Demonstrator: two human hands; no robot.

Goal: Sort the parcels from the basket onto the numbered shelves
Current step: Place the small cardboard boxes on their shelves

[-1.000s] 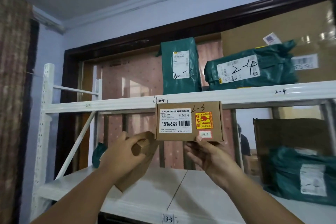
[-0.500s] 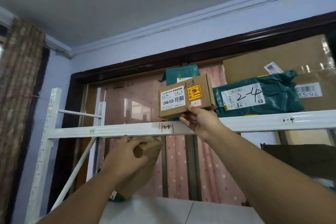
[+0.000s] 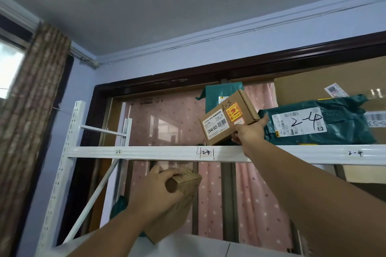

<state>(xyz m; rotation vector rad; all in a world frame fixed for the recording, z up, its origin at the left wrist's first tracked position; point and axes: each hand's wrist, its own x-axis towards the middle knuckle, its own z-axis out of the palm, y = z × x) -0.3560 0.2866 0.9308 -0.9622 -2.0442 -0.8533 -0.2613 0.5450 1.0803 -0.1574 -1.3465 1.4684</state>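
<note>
White metal shelf (image 3: 146,153), pen-marked 2-2, 2-3, 2-4; blue wall, dark door frame, pink dotted curtain (image 3: 167,123) behind. Right hand (image 3: 249,131) pinches a tilted cardboard box (image 3: 225,119), marked 2-3, above the 2-3 section, before an upright green bag (image 3: 219,94). Crinkled green mailer (image 3: 317,123), marked 2-4, lies just right. Left hand (image 3: 154,196) grips a second carton (image 3: 183,190) below the shelf.

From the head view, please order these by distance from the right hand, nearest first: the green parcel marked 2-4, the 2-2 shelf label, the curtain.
1. Green parcel marked 2-4, just right of the right hand.
2. 2-2 shelf label, on the rail to the left.
3. Curtain, far left by the window.
</note>
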